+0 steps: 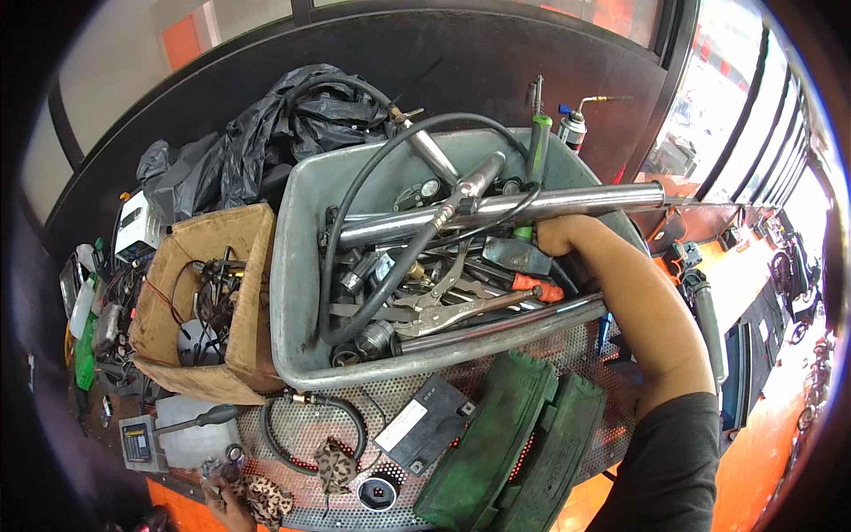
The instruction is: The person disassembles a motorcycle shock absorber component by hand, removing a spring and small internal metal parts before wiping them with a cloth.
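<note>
My right hand (555, 236) reaches into a grey plastic bin (297, 266) full of tools, beneath a long chrome tube (532, 206) and beside a hammer head (517, 257). Its fingers are mostly hidden among the tools, so I cannot tell what they touch. Close by lie a green-handled tool (539, 146), an orange-red grip (551, 289) and locking pliers (443, 315). At the lower left, my left hand (228, 507) is closed around a small shiny metal piece with a round end (234, 454), its kind unclear. Leopard-print cloth (266, 498) lies against that hand.
A cardboard box (248, 332) with wires stands left of the bin. On the perforated metal table (301, 496) are a battery (424, 430), green cases (496, 434), a short hose (266, 434) and a screwdriver (199, 418). Black plastic sheeting (248, 151) and a torch (574, 129) sit behind.
</note>
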Available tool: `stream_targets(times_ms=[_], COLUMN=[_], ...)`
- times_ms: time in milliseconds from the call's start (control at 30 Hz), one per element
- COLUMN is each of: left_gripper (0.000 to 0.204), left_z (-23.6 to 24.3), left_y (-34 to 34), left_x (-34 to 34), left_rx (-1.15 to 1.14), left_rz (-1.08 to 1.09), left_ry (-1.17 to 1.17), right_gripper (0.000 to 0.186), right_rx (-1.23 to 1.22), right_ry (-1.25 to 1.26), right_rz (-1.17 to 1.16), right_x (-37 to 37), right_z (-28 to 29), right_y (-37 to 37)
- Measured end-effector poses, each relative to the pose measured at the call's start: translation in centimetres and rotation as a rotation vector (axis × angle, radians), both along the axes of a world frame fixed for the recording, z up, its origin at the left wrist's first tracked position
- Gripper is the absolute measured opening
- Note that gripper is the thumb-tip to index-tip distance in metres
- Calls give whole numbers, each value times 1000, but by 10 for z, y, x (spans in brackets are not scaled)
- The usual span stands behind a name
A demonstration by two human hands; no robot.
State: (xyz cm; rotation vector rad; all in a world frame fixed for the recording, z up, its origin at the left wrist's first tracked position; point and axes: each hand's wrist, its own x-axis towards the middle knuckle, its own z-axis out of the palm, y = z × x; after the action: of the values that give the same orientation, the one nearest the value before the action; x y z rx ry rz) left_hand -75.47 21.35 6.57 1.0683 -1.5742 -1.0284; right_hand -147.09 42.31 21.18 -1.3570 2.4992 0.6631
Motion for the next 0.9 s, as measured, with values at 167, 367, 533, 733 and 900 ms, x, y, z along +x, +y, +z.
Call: stream_targets(times_ms=[167,367,533,733,900], left_gripper=[26,24,21,22,27], left_z=[6,-1,7,33,30], left_y=[4,-3,0,11,11], left_x=[-5,-2,-12,-22,-25], left_rx=[56,74,-50,-139,-85], left_rz=[66,28,6,35,47], left_ry=[-27,88,-55,-194,-147], right_gripper=[33,32,35,29,41], right_rx=[-60,-102,-212,-260,-441], right_ry=[24,-35,-107,-240,-102], right_rz=[-36,-78,-79,-323,-87], right_x=[8,4,22,100,119], right_z=[9,12,34,103,79], right_y=[-4,-7,17,40,55])
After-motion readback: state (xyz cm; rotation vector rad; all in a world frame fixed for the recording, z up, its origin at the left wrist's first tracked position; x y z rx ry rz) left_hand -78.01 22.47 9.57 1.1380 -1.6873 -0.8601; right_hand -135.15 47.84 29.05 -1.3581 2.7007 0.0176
